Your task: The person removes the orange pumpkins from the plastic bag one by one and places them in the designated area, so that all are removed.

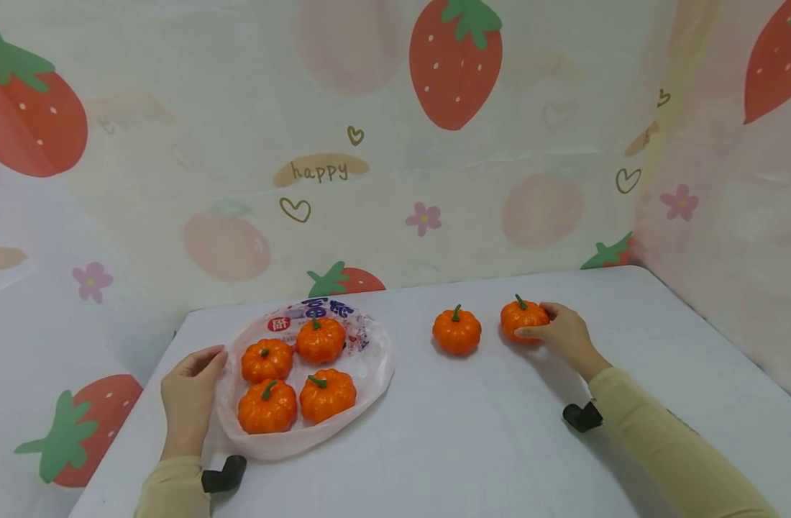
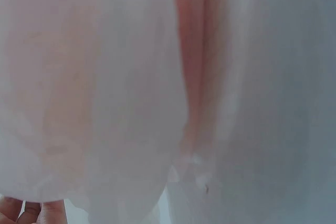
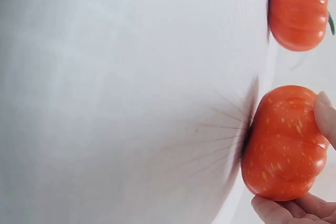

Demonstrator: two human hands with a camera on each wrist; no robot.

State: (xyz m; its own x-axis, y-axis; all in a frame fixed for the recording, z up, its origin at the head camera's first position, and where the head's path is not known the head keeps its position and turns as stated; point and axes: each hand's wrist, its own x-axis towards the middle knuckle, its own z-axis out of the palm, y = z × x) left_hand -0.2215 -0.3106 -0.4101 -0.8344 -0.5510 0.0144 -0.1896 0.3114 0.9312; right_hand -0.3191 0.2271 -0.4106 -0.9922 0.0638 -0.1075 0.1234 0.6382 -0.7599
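Observation:
At the table's left, my left hand [image 1: 191,396] pinches the rim of a thin white plastic bag [image 1: 376,374] spread wide. Inside the bag sit several small orange pumpkins [image 1: 268,406] with green stems. In the left wrist view the bag's film [image 2: 131,103] fills most of the picture, and a few fingertips [image 2: 52,212] show at its lower edge. My right hand [image 1: 567,337] grips another orange pumpkin [image 1: 520,319] between thumb and fingers, on the right of the table. The right wrist view shows this pumpkin [image 3: 283,145] close to the white surface.
One more pumpkin [image 1: 456,331] stands on the white table [image 1: 460,446], between the bag and my right hand. A printed sheet [image 1: 382,180] with strawberries hangs behind the table and along its sides. Black wrist-worn pieces [image 1: 226,475] sit at both sleeves.

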